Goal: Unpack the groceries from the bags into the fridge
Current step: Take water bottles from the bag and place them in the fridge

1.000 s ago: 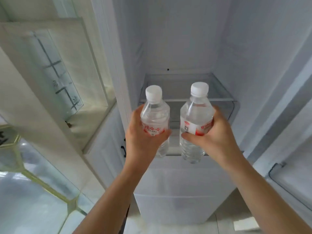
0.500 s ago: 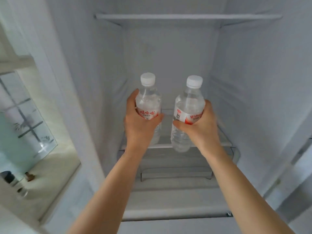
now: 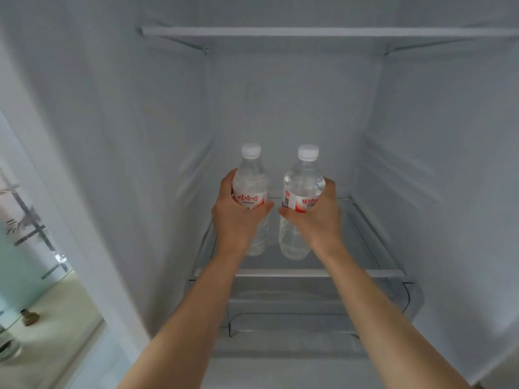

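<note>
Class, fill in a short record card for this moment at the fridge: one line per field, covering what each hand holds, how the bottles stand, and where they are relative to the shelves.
left hand: grips the left clear plastic water bottle with white cap and red label
right hand: grips the right clear plastic water bottle with white cap and red label
bottle pose: both upright, side by side, apart
place: inside the fridge, over the glass shelf
contact with shelf: cannot tell
upper shelf: above the bottles

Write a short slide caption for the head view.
Left hand and right hand each hold a water bottle above the fridge's glass shelf.
</note>
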{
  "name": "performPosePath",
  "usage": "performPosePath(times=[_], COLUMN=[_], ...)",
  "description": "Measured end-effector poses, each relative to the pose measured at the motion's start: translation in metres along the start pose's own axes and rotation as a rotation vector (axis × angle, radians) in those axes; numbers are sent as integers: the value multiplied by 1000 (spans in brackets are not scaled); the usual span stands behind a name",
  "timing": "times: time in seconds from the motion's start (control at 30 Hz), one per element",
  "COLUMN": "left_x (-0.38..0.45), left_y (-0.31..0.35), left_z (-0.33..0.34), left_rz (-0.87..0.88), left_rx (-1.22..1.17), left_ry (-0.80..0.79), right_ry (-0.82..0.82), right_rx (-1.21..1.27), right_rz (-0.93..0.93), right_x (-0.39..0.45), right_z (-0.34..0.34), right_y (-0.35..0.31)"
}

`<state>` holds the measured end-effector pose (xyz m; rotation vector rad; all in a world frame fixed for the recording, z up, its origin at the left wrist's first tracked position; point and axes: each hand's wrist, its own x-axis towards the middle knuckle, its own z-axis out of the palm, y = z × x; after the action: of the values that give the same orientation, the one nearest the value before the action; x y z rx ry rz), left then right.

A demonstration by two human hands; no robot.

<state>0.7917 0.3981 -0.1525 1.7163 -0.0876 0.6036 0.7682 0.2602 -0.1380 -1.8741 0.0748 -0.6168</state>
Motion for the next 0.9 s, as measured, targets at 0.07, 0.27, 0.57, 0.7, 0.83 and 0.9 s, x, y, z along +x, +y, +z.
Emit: performPosePath(times=[0.07,0.27,0.57,0.7,0.83,0.9], left_x=[2,-3,-18,1,37,54], left_y=[-2,-8,-51,-55,-68,-74], left_z=[-1,-1,-1,11,22,26], left_rz=[6,29,-80,-62,-30,-58], left_rx=[-5,-35,54,95,165,199], left_ry=[-9,-67,-146,-93,-27,-10], right_ry=[-5,-72,-177,-155,-151,-154], right_rx=[-8,-20,-69,-101,-138,-145], right_rz=[-8,-24,66,43,14,29], right_x=[1,-1,-26,-11,21,38], right_z=[2,-1,-6,13,39,53], right_y=[1,6,39,37,41,43])
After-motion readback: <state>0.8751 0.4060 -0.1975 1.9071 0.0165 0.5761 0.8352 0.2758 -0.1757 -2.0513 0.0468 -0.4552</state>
